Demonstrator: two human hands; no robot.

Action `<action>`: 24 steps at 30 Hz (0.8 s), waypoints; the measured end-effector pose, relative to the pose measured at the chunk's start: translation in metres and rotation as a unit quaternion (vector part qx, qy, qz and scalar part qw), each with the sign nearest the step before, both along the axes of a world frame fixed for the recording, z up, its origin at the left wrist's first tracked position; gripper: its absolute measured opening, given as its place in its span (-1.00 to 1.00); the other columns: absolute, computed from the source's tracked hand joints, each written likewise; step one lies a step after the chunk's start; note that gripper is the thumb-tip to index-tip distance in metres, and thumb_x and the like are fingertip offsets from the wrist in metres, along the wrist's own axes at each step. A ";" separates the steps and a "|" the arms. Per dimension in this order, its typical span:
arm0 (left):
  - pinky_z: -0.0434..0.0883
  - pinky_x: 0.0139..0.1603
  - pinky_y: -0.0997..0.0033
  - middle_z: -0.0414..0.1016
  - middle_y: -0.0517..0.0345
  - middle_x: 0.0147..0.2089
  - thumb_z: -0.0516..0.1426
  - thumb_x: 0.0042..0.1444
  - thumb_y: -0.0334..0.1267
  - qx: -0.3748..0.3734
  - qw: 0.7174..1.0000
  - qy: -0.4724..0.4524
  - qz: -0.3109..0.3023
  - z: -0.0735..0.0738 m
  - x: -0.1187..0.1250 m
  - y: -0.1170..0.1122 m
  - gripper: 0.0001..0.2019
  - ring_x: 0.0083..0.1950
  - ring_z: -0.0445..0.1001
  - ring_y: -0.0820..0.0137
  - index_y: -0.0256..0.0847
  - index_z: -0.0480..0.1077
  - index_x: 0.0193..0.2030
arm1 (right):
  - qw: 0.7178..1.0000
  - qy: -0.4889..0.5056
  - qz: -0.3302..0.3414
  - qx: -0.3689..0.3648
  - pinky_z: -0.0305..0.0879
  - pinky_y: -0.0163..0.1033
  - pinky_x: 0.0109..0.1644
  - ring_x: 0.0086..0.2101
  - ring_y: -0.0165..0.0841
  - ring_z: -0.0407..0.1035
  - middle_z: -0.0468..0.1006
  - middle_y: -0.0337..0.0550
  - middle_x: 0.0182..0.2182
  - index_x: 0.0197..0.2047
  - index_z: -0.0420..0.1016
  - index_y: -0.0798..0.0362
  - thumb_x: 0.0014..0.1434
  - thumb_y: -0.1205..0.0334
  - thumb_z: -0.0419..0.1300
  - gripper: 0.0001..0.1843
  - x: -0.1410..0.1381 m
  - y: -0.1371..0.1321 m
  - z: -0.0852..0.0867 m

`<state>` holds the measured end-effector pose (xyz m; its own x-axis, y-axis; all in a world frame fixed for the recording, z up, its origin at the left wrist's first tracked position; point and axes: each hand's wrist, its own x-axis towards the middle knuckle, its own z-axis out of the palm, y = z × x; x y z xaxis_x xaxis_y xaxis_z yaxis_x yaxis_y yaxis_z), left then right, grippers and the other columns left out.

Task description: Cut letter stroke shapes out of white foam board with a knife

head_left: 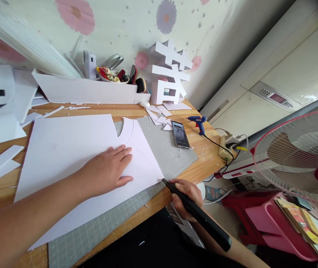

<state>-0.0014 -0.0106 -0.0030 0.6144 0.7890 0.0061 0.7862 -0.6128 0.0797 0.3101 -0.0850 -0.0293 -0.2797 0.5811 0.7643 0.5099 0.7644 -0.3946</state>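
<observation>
A large white foam board sheet (pixel 72 149) lies on a grey cutting mat (pixel 92 234). A curved notch is cut into its far edge, and beside the notch runs a drawn curved line. My left hand (pixel 108 169) rests flat on the sheet, fingers stretched out. In my right hand (pixel 188 197) is a black utility knife (pixel 203 219), its blade end at the sheet's near right corner. Whether the blade touches the board I cannot tell.
A phone (pixel 180 134), white offcuts (pixel 159 115) and a blue glue gun (pixel 199 123) lie on the right. Behind them stands a white built-up character (pixel 170 74). A long white box (pixel 86 91) lines the wall. A fan (pixel 301 156) stands right of the table.
</observation>
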 end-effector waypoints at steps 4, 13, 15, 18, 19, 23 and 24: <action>0.23 0.53 -0.29 0.21 -0.35 0.59 0.32 0.20 0.22 -0.041 0.999 0.015 0.015 0.010 0.007 -0.006 -0.18 0.61 0.15 -0.26 -0.28 0.39 0.45 | 0.999 0.004 -0.031 -0.007 0.67 -0.20 -0.29 -0.38 -0.20 0.71 0.75 -0.15 -0.32 -0.01 0.49 -0.08 0.14 0.38 0.24 -0.66 -0.001 -0.002 0.000; 0.16 0.54 -0.32 0.15 -0.44 0.61 0.39 0.07 0.30 -0.058 0.998 0.027 0.014 0.015 0.008 -0.008 -0.03 0.61 0.11 -0.33 -0.29 0.37 0.48 | 0.978 -0.036 -0.030 -0.204 0.18 -0.35 -0.55 -0.63 -0.44 0.28 0.38 -0.37 -0.62 -0.37 0.40 -0.06 0.12 0.27 0.23 -0.93 -0.002 0.016 0.032; 0.17 0.54 -0.32 0.15 -0.44 0.61 0.38 0.07 0.31 -0.057 0.998 0.031 0.016 0.015 0.009 -0.007 -0.03 0.61 0.10 -0.33 -0.29 0.37 0.48 | 0.977 -0.051 -0.020 -0.205 0.13 -0.36 -0.56 -0.64 -0.46 0.21 0.32 -0.40 -0.64 -0.39 0.37 -0.06 0.10 0.28 0.21 -0.91 -0.004 0.019 0.035; 0.19 0.53 -0.36 0.14 -0.45 0.61 0.38 0.08 0.31 -0.060 0.997 0.039 0.015 0.015 0.009 -0.007 -0.03 0.62 0.09 -0.34 -0.28 0.36 0.48 | 0.988 -0.045 -0.003 -0.145 0.15 -0.34 -0.55 -0.65 -0.45 0.24 0.35 -0.40 -0.62 -0.34 0.37 -0.08 0.10 0.30 0.20 -0.92 -0.006 0.018 0.031; 0.19 0.52 -0.37 0.14 -0.46 0.61 0.38 0.08 0.30 -0.063 0.997 0.037 0.016 0.015 0.009 -0.008 -0.03 0.62 0.09 -0.35 -0.28 0.37 0.48 | 0.992 -0.039 -0.001 -0.121 0.17 -0.33 -0.55 -0.65 -0.43 0.27 0.38 -0.39 -0.61 -0.31 0.39 -0.09 0.11 0.31 0.20 -0.91 -0.007 0.016 0.028; 0.17 0.54 -0.39 0.12 -0.47 0.61 0.41 0.08 0.26 -0.075 0.996 0.036 0.023 0.016 0.010 -0.008 -0.04 0.63 0.06 -0.34 -0.29 0.36 0.49 | 0.999 -0.013 -0.024 -0.043 0.33 -0.26 -0.49 -0.62 -0.34 0.40 0.51 -0.34 -0.56 -0.13 0.45 -0.12 0.14 0.36 0.20 -0.76 -0.006 0.005 0.011; 0.15 0.55 -0.38 0.11 -0.46 0.61 0.41 0.08 0.26 -0.076 0.996 0.037 0.024 0.015 0.010 -0.008 -0.04 0.64 0.05 -0.33 -0.29 0.36 0.49 | 0.999 -0.007 -0.029 -0.033 0.37 -0.25 -0.48 -0.60 -0.32 0.44 0.55 -0.32 -0.54 -0.09 0.46 -0.13 0.14 0.37 0.21 -0.73 -0.006 0.003 0.008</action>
